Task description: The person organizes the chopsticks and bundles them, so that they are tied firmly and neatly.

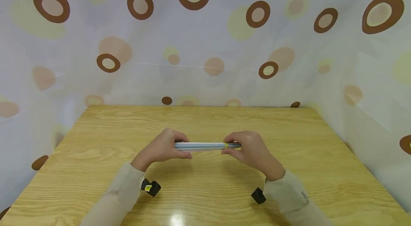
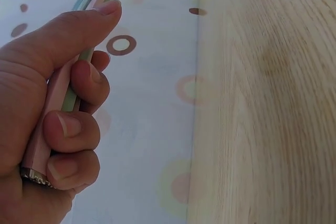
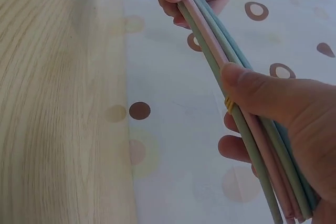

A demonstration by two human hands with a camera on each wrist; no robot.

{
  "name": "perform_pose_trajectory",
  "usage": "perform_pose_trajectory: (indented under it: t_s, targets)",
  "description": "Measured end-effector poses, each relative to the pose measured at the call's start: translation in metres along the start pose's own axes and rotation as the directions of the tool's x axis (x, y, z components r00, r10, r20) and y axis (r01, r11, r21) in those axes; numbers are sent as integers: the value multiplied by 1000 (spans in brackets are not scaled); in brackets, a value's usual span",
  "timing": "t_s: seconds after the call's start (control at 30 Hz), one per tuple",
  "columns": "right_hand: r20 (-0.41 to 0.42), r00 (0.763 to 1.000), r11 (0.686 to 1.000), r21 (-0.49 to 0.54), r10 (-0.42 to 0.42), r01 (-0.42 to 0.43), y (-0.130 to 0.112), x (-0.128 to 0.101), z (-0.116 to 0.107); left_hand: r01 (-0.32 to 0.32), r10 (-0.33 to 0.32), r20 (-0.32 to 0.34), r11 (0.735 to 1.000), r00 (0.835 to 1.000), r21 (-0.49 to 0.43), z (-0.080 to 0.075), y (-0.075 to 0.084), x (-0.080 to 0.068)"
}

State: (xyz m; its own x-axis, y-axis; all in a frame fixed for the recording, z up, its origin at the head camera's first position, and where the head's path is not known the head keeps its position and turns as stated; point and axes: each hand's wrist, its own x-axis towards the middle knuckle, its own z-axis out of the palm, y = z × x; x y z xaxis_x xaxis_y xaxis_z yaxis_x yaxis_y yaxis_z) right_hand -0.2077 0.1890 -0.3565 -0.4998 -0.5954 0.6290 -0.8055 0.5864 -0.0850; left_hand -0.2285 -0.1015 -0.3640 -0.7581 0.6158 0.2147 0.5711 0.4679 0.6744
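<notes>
A bundle of slim pastel pencils [image 1: 205,146], pink, green and blue, is held level above the table. My left hand [image 1: 165,145] grips its left end; in the left wrist view the fingers curl round the pencils and shiny metallic ends show below the little finger. At the right end my right hand [image 1: 252,147] pinches the bundle between thumb and fingers. A yellow rubber band [image 3: 229,104] circles the pencils beside the right thumb. In the right wrist view, pencil ends reach past that hand toward the wrist.
The wooden table [image 1: 205,122] spreads beneath both hands. A pale cloth [image 1: 205,83] with brown rings and soft spots hangs behind it and along the sides. Black wrist mounts [image 1: 258,196] sit at both sleeve cuffs.
</notes>
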Motion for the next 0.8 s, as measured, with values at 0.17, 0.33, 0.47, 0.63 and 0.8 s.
perform_pose_trajectory:
  t_s: [0.17,0.33,0.47,0.63,0.8]
  targets:
    - [46,999,1000,8,26,-26,-3,3,5,-5,5,-5,1000,1000,10,2,-1,0]
    - [112,994,997,78,14,-22,-6,4,9,-17,17,5,1000,1000,26,7,2,2]
    - [166,985,991,121,41,-61,-5,3,7,-8,7,7,999,1000,40,7,2,2]
    - [220,969,979,139,116,-149,1,-2,1,35,-35,-2,998,999,46,4,-3,0]
    - [190,972,976,143,138,-166,5,0,-1,51,-50,-28,998,998,28,0,-6,0]
